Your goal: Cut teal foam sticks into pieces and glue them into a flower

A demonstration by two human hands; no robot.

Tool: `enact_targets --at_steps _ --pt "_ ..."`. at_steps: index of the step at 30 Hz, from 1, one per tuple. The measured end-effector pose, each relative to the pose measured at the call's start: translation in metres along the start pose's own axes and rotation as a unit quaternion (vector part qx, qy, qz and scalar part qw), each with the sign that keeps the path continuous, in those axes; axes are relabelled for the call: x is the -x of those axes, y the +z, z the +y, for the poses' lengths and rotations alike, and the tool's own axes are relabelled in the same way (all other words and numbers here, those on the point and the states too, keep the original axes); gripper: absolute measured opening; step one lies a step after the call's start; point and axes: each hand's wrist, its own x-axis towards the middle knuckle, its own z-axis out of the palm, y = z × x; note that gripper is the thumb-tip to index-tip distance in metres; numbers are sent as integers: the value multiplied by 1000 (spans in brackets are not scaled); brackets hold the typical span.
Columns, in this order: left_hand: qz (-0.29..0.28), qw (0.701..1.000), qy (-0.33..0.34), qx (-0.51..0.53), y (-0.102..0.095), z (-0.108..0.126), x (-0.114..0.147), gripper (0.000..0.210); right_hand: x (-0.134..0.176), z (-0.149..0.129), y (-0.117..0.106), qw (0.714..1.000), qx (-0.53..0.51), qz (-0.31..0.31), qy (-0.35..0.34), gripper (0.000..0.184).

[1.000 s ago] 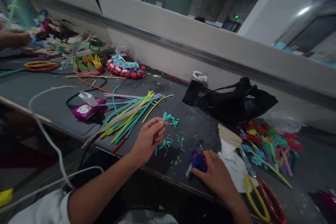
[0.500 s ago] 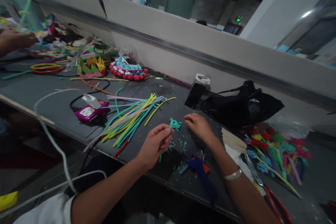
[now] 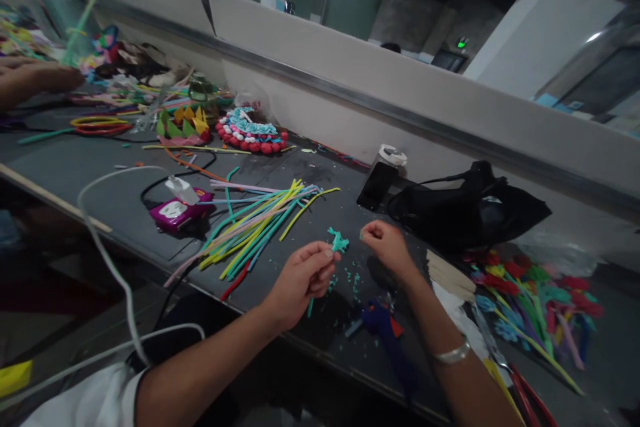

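Observation:
My left hand pinches a small teal pipe-cleaner flower by its base, and a teal stem shows below the fingers. Just right of the flower, apart from it, my right hand is closed with thumb and forefinger together; a tiny bit may be at its fingertips, too small to name. Teal clippings are scattered on the table below both hands. A blue glue gun with an orange trigger lies close below the right hand. Left of my left hand lies a fanned bundle of colourful pipe cleaners.
At right are finished pipe-cleaner flowers, red-handled scissors and a black bag. A phone leans near the partition. A purple power socket with a white cable sits left. At far left, a co-worker's hand shows.
My right hand has drawn slightly away from the flower, its fingers curled closer together. The teal flower has turned in my left fingers. The whole view has shifted a little.

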Motion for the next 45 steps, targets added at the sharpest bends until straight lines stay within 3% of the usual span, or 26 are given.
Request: enact_targets --at_steps 4,9,19,37,43,45 --pt "-9 1000 -11 -2 1 0 2 18 40 -28 -14 991 -127 28 -9 19" --pt "-18 999 -29 -4 4 0 3 19 72 -63 -6 977 -192 81 -52 11" --pt "-36 999 -27 -7 5 -2 5 18 75 -75 4 972 -118 144 -144 7" --pt "-32 999 -17 -26 6 -4 6 17 80 -78 8 968 -61 193 -147 9" --pt "-18 998 15 -54 5 -4 7 19 92 -80 1 968 -27 185 -169 3" --pt "-21 998 17 -55 6 -3 8 19 100 -81 -4 967 -14 191 -169 11"
